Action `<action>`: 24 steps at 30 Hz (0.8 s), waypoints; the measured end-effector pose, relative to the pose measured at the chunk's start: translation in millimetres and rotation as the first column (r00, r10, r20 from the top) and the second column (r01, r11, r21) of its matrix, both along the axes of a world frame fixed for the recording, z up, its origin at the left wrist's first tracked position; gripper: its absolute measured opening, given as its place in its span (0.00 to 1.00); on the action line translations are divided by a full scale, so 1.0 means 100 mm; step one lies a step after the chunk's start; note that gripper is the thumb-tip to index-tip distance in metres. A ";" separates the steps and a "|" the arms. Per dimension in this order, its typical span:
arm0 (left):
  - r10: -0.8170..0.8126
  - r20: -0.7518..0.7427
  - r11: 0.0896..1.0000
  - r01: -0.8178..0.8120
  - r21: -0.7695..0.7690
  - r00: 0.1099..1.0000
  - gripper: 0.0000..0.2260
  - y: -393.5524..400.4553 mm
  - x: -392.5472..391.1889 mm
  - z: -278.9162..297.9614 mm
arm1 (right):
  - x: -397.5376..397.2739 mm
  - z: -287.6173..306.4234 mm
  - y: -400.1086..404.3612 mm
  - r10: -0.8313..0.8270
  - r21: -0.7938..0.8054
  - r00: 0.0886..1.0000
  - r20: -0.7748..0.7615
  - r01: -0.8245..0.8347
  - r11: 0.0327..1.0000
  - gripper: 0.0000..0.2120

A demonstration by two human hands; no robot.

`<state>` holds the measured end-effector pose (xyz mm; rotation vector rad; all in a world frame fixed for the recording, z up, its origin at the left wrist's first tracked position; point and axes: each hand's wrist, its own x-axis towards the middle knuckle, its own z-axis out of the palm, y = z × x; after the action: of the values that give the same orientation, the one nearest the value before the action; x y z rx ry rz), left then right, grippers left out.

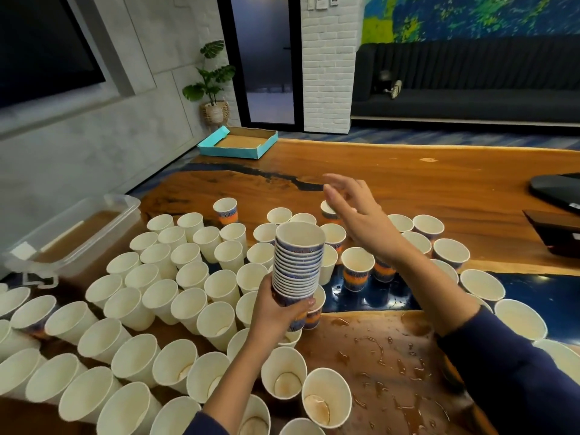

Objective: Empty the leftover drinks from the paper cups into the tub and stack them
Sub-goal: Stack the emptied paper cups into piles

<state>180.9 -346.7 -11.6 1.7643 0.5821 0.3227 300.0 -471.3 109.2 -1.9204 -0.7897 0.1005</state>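
My left hand [279, 312] grips the bottom of a tall stack of nested paper cups [298, 262], held upright above the table. My right hand [354, 211] hovers open with spread fingers over the far cups, just above one patterned cup [328, 211], and holds nothing. Several white paper cups with blue-and-orange outsides [188, 309] crowd the wooden table [439, 189]; some near ones hold brown dregs [285, 381]. A clear plastic tub [78, 233] with brown liquid stands at the left.
Spilled drops [386, 359] wet the table at the near right. A turquoise cardboard tray [238, 142] lies at the far end. Dark objects [555, 189] sit at the right edge. A potted plant [213, 89] and a dark sofa [470, 80] stand beyond.
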 end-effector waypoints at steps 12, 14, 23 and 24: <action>0.056 0.012 0.998 -0.055 -0.028 0.998 0.37 0.11 -0.09 -0.01 | -0.04 -1.49 0.29 -0.039 -0.577 0.994 -0.100 -0.026 0.816 0.34; 0.052 0.019 0.998 -0.051 -0.040 0.998 0.37 0.12 -0.08 -0.01 | -0.05 -1.62 0.32 0.015 -0.627 0.994 -0.106 -0.079 0.775 0.38; 0.052 0.008 0.998 -0.051 -0.019 0.999 0.38 0.11 -0.07 -0.04 | -0.08 -1.84 0.35 0.026 -0.767 0.999 0.028 0.005 0.642 0.22; 0.048 0.007 0.999 -0.048 -0.018 0.999 0.37 0.10 -0.07 -0.03 | -0.07 -1.81 0.32 0.027 -0.775 0.998 0.061 0.030 0.631 0.19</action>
<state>173.6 -336.3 -14.9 1.7331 0.6204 0.3563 293.2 -438.8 -71.4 -2.7660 -0.8664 0.4469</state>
